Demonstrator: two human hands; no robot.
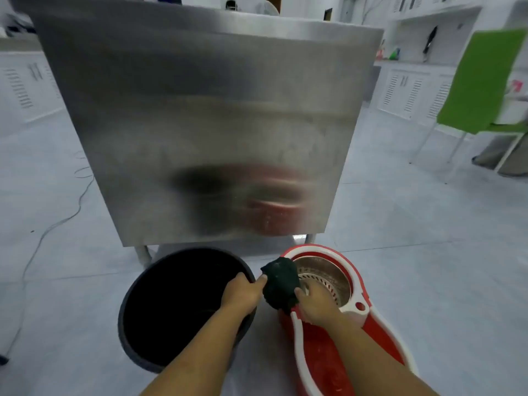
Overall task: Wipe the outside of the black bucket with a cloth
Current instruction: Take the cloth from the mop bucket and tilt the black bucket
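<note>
The black bucket [171, 307] stands upright on the floor at the lower left, its dark inside facing me. A bunched dark cloth [280, 282] hangs between the two buckets, over the red one's left rim. My left hand [243, 292] rests over the black bucket's right rim, its thumb and fingertips pinching the cloth's left side. On the cloth's lower right side my right hand [317, 304] grips it, above the red bucket's strainer.
A red and white mop bucket [363, 332] with a metal spin basket [323, 272] stands right of the black one. A steel table [200, 124] rises just behind both. A cable [57, 224] trails on the floor at left; a green chair [483, 81] stands far right.
</note>
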